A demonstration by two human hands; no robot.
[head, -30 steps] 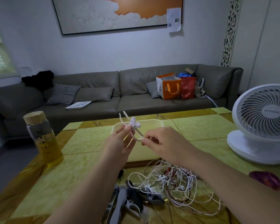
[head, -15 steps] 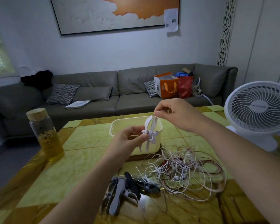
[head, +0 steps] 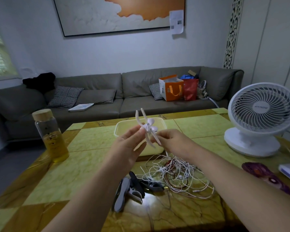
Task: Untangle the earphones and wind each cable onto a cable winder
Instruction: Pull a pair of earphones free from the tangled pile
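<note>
My left hand (head: 127, 144) pinches a white cable winder (head: 147, 127) with long thin prongs, held up over the table. My right hand (head: 172, 141) pinches a thin white earphone cable right beside the winder's lower prong. That cable drops down to a tangled heap of white and reddish earphones (head: 176, 174) on the table below my right wrist. Several grey and black cable winders (head: 132, 190) lie in a small heap just left of the tangle.
A pale yellow tray (head: 122, 128) sits behind my hands. A glass bottle of amber liquid with a wooden cap (head: 51, 136) stands at the left. A white desk fan (head: 256, 119) stands at the right, with a purple object (head: 264, 174) nearer me.
My right hand has come down from above the winder to beside its lower prong. The winder has turned so its long prongs point up and left.
</note>
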